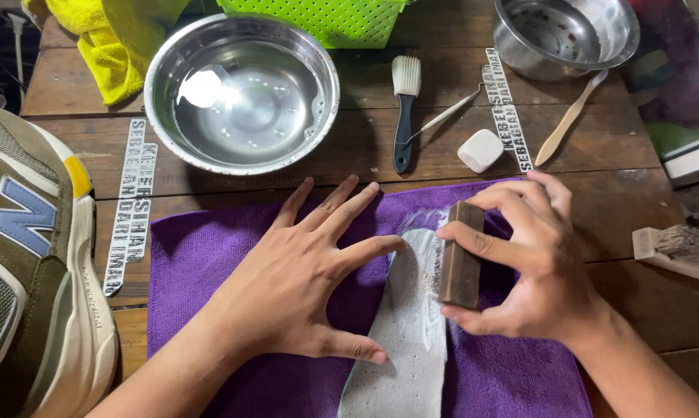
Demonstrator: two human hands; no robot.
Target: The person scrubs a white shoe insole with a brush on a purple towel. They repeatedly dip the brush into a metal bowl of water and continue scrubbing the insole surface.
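A pale grey shoe insole (406, 329), covered in white foam, lies lengthwise on a purple cloth (202, 255). My left hand (303, 279) rests spread flat on the cloth, with fingertips and thumb touching the insole's left edge. My right hand (531, 263) grips a brown wooden brush block (461, 255), pressed against the insole's right side near its upper end.
A steel bowl of water (241, 93) stands behind the cloth, a second steel bowl (562, 35) at the back right. A black-handled brush (403, 108), a white block (480, 149), a wooden spatula (567, 120), another brush (678, 249), a sneaker (32, 263), a yellow cloth (102, 39) and a green basket (334, 19) surround them.
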